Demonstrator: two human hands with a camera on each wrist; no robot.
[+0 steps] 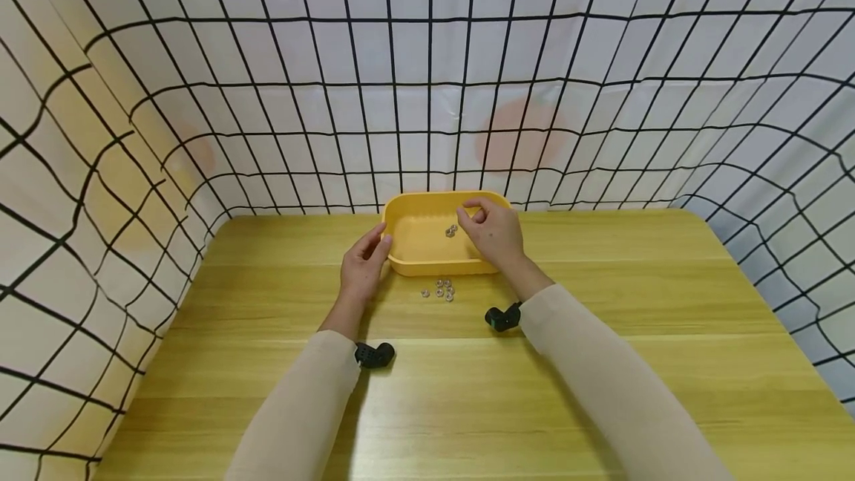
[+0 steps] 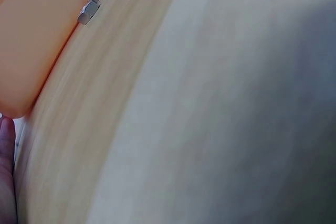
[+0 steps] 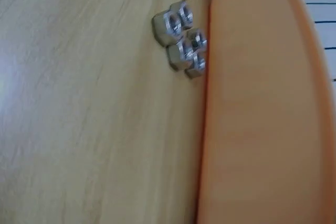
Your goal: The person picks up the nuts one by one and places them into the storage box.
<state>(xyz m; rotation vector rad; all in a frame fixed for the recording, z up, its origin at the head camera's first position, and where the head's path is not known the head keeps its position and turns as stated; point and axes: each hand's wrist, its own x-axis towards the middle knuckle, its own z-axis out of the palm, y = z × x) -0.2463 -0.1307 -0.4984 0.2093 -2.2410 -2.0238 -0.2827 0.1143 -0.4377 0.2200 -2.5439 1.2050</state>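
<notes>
A yellow plastic tray (image 1: pixel 407 268) stands at the back of the table. My left hand (image 1: pixel 361 266) holds its left end, thumb and fingertips at the rim; in the left wrist view the thumb (image 2: pixel 7 145) meets the tray's lower corner. Over the tray's right part hovers my right hand (image 1: pixel 494 232), thumb and index finger bent close together. Whether anything sits between those fingertips cannot be seen. A few metal hex nuts (image 1: pixel 450 231) lie inside the tray, just left of that hand. Several more hex nuts (image 3: pixel 180 54) lie on the table along the tray's front wall.
The wooden table (image 1: pixel 427 392) reaches toward me in front of the tray. A black wire grid (image 1: pixel 427 84) with white cloth behind it encloses the back and both sides, close behind the tray. Each wrist wears a small black camera (image 1: pixel 375 355).
</notes>
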